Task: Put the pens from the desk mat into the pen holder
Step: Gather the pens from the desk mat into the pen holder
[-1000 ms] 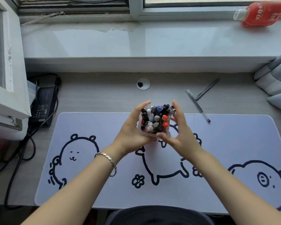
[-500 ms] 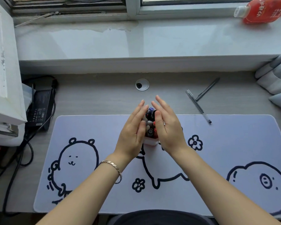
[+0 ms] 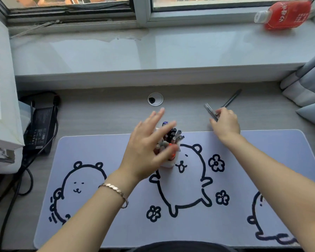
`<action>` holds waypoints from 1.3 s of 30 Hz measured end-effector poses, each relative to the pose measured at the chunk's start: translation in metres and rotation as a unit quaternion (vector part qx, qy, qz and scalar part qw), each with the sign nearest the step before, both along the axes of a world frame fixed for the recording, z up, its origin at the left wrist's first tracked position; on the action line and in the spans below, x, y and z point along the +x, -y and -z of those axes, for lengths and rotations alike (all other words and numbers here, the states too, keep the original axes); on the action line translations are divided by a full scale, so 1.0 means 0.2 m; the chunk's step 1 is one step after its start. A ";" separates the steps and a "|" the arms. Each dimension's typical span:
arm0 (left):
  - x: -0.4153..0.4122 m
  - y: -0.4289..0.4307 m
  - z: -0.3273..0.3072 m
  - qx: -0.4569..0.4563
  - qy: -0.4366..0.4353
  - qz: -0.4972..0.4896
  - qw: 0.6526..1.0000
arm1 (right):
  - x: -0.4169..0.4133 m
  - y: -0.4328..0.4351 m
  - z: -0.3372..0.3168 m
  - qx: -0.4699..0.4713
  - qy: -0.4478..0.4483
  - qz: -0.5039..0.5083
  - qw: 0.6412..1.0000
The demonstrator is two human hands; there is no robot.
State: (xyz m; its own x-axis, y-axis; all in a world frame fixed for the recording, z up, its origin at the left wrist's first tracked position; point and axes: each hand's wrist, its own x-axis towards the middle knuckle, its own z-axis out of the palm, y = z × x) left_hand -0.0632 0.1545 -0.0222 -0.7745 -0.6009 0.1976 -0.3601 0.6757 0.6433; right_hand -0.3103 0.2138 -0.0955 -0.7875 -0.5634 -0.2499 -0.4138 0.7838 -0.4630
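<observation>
A: What lies nearest?

B: The desk mat (image 3: 102,224), pale lilac with black bear and flower drawings, spread across the grey desk (image 3: 105,115). Both bare forearms reach over it from the bottom edge. The left wrist wears a bracelet (image 3: 115,190).

A: And the pen holder?

B: The pen holder (image 3: 169,161) stands upright on the mat, near its far edge and about mid-width. It is white and packed with pens (image 3: 173,136), caps up, in black, grey, orange and one purple.

A: What is the left hand doing?

B: The left hand (image 3: 145,153) is over the holder's left side, fingers spread and extended, motion-blurred. It is not closed around anything; whether the palm touches the holder I cannot tell.

A: The right hand?

B: The right hand (image 3: 225,124) is further out, beyond the mat's far edge, on the bare desk. Its fingers are curled down onto a clear grey pen (image 3: 210,110), whose far end sticks out to the upper left. A dark pen (image 3: 233,98) lies just beyond, slanting away to the upper right, its near end by the fingertips; whether it is also held I cannot tell.

A: Further back?

B: A round cable hole (image 3: 155,99) in the desk, a black power adapter (image 3: 41,128) with cords at far left, then the window sill (image 3: 171,50) with a red bottle (image 3: 284,15) lying at its right end.
</observation>
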 end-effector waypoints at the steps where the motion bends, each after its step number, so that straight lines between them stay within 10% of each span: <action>1: -0.01 0.01 0.03 -0.079 0.039 0.032 0.996 | -0.02 0.01 0.01 0.020 0.003 -0.003 1.000; 8: -0.07 -0.02 0.08 -0.006 -0.048 -0.011 0.999 | 0.07 -0.06 -0.08 -0.136 0.045 -0.055 0.988; 14: -0.08 -0.04 0.07 0.054 -0.074 -0.037 0.995 | 0.36 -0.25 -0.38 -0.458 0.186 -0.085 0.865; 23: -0.06 -0.02 0.03 0.151 -0.067 -0.027 0.986 | 0.58 -0.21 -0.36 -0.549 0.124 -0.161 0.811; 33: 0.04 0.02 0.02 0.052 0.017 0.031 0.998 | 0.65 -0.22 -0.16 -0.437 -0.094 -0.228 0.865; 39: 0.02 0.01 0.03 0.050 0.043 0.011 0.998 | 0.33 -0.14 -0.18 -0.377 0.015 -0.151 0.914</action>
